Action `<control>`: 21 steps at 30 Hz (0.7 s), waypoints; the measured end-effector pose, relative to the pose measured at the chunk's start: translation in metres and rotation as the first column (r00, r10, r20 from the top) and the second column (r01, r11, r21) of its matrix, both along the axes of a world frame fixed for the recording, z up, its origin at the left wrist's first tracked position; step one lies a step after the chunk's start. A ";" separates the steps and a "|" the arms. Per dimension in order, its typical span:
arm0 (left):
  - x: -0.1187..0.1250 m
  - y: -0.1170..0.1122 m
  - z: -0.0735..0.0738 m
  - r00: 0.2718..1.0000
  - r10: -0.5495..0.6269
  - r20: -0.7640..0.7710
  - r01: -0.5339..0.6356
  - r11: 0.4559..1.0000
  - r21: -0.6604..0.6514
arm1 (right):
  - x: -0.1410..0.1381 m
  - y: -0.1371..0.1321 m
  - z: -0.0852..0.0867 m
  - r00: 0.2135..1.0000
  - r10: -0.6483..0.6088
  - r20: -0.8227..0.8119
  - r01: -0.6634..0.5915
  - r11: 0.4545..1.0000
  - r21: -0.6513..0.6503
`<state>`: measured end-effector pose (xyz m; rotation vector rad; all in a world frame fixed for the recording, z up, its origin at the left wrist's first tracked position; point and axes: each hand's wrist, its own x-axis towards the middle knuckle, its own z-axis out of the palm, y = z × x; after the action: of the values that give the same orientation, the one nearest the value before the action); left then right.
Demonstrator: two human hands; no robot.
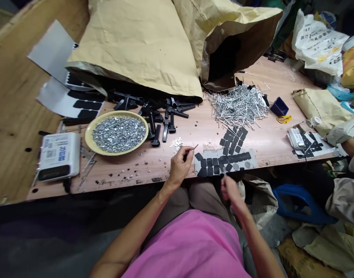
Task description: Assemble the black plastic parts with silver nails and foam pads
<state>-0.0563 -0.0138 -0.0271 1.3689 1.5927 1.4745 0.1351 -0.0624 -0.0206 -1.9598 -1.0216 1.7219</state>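
Note:
My left hand (180, 164) hovers over the table's front edge, fingers pinched on a thin metal pin (194, 147) that points to the right. My right hand (229, 188) is lower, just off the table edge, closed on another thin pin (224, 171); it is slightly blurred. Between the hands lies a sheet of black pads (223, 160). A small cluster of silver washers (176, 143) lies just beyond my left hand. Behind it stands a yellow dish (91, 129) full of small silver pieces.
A heap of metal pins (239, 104) lies at the back right, black plastic parts (162, 116) in the middle, big brown paper sacks (142, 46) behind. A white box (59, 154) sits left. Another person's sleeve (343, 131) reaches in at right beside a blue cup (279, 107).

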 end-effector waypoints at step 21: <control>0.003 -0.002 -0.001 0.991 -0.007 0.136 0.022 0.994 -0.111 | 0.055 -0.030 -0.022 0.962 -0.101 0.255 0.081 0.993 0.086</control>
<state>-0.0531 -0.0163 -0.0284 1.1890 1.5516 1.4154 0.1902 -0.0927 -0.0424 -2.1877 -1.0452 1.3842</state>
